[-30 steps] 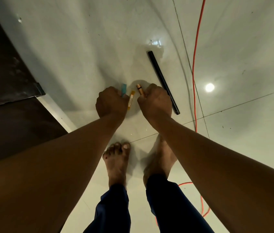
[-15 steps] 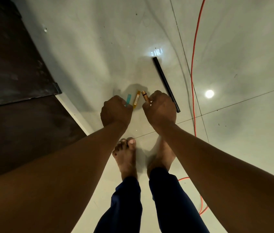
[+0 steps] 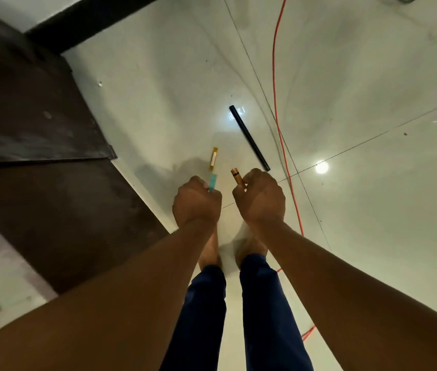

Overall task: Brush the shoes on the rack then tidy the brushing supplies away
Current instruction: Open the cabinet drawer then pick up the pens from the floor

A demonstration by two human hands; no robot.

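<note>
A person stands barefoot on a glossy pale floor (image 3: pixel 372 236), both arms held out front, seen from the head cam. Left hand (image 3: pixel 196 203) is a closed fist w/ fingers curled round a teal item (image 3: pixel 213 182); only its tip pokes out past the knuckles, so what it is can't be told. Right hand (image 3: pixel 260 198) is likewise clenched, fingers wrapped on a brown stick (image 3: pixel 237 177) w/ a dark band near its exposed end. A yellow strip (image 3: pixel 214 159) lies on the floor just beyond the left fist, apart from both hands. A black rod (image 3: pixel 249 137) lies diagonally on the tile ahead of the right hand, and an orange cable (image 3: pixel 276 103) runs past it, top of frame down toward the feet. Dark steps (image 3: pixel 38 124) fill the left side. No shoes or rack in view.

Vs. 0.5 s ago: the hands have drawn further apart, the yellow strip now sits clear of the left fist instead of beside the knuckles, and the view has tilted so more of the dark steps and a black beam (image 3: pixel 91 20) at top left show. Both grips are unchanged. The toes, visible earlier, are now hidden behind the wrists.
</note>
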